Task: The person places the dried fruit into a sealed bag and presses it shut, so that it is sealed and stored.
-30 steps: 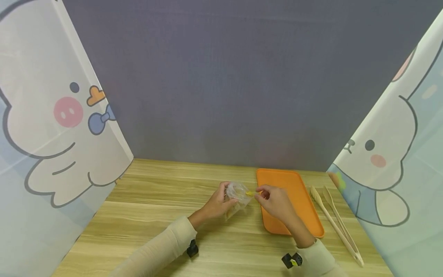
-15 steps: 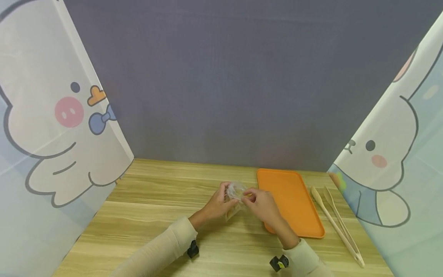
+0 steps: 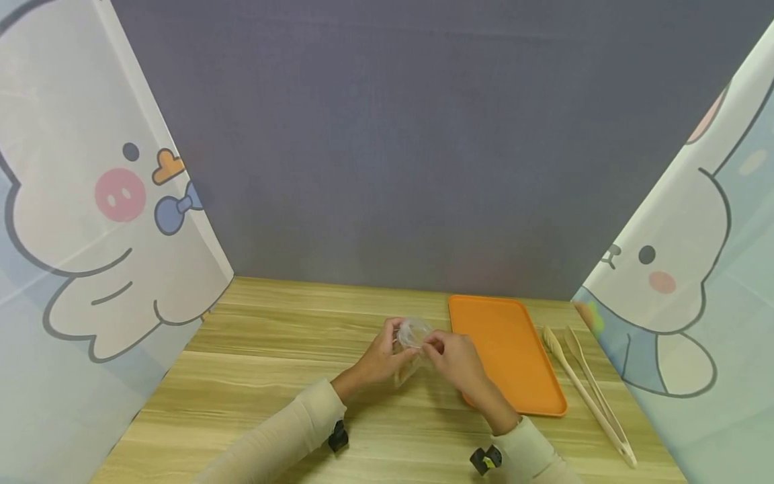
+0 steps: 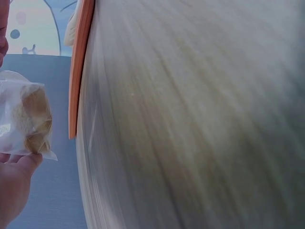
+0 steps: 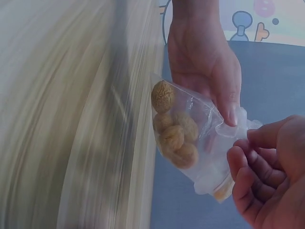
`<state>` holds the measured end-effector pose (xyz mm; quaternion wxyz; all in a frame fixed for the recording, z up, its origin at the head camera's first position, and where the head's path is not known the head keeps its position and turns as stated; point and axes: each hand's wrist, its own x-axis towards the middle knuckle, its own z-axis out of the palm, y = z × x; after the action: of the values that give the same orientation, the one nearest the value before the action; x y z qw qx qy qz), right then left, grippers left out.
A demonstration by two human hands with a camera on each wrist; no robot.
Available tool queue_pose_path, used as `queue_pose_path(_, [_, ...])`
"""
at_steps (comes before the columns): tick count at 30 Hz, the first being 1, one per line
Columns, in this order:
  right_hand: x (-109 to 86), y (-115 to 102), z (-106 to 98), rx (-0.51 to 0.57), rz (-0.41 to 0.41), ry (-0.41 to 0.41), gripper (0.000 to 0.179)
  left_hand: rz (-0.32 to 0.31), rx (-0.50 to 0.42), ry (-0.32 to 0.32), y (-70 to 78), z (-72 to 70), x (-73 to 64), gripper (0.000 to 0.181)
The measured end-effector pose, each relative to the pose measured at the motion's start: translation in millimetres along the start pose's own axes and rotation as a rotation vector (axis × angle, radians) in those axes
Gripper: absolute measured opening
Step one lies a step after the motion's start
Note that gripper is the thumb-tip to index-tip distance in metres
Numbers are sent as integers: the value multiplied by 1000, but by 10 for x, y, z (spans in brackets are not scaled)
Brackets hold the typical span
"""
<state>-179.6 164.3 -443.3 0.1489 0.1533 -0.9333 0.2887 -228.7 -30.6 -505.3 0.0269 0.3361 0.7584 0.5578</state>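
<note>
A clear plastic bag (image 3: 406, 363) is held above the table in front of me. Several walnuts (image 5: 172, 136) lie in its lower part, best seen in the right wrist view. My left hand (image 3: 379, 353) grips the bag around its side, near the gathered mouth. My right hand (image 3: 458, 363) pinches the edge of the mouth between thumb and fingers. A small yellowish piece (image 5: 223, 191) shows by the bag beside the right fingers; its kind is unclear. In the left wrist view, the left hand (image 4: 16, 186) supports the bag (image 4: 28, 119) from below.
An orange tray (image 3: 502, 349) lies on the wood-patterned table (image 3: 260, 349), right of the bag. Beside the tray lie a pair of long, pale wooden-looking utensils (image 3: 589, 393). A grey backdrop (image 3: 387, 148) stands behind the table, with cartoon-printed panels at both sides.
My right hand has moved left from over the tray to the bag's mouth. The small yellow piece it pinched is now hidden in the head view. The left hand stays in place.
</note>
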Motion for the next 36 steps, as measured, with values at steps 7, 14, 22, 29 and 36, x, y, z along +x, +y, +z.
queue_pose_path(7, [-31,43,-22,-65,-114,49,4,-41,-49,-27,-1,-6,-7,64])
queue_pose_path(14, [-53,116,-33,-123,-264,125,5,-59,-32,-52,-9,-4,-30,73])
queue_pose_path(22, [-47,222,-59,-161,-320,194,8,-67,-64,-80,-20,-10,-63,73])
queue_pose_path(29, [-24,276,-90,-157,-379,250,10,-67,-80,-67,-2,-9,-65,72])
queue_pose_path(36, [-3,323,-123,-200,-414,321,11,-28,-39,-26,2,0,-63,61])
